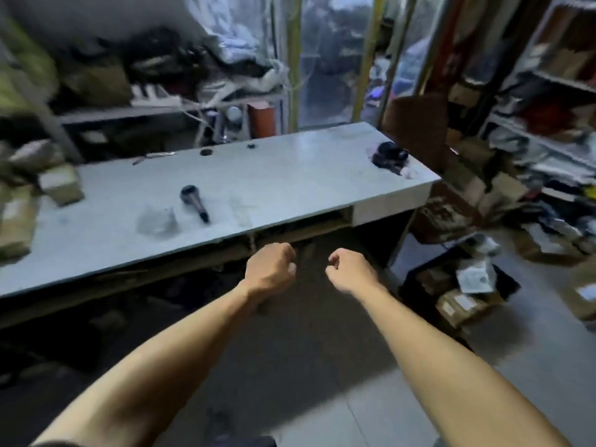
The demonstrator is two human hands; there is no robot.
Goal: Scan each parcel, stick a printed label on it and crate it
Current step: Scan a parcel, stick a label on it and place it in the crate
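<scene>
Blur is the big problem here, so a lot of the room is mush. Your left hand (270,269) and right hand (350,271) hang in front of the tabletop (290,175) edge, below it, both with fingers curled into loose fists and nothing in them that you can see. The fingertips themselves are tucked under, so you can't make them out well.

Scanner (194,201) lies flat on the tabletop, head toward the far side, handle pointing at you. Just beside it on its left sits a clear, crumpled plastic thing (157,221), hard to identify. Cardboard parcels (59,183) are heaped at the left end of the tabletop, partly cut off by the frame edge. A dark lumpy object (389,154) sits at the far right corner, too smeared to name.

Down on the floor to your right there's a dark crate (458,285) with boxes and labelled packets inside. Shelves (548,101) crammed with stuff run up the right side, and plastic sheeting hangs behind the tabletop.
</scene>
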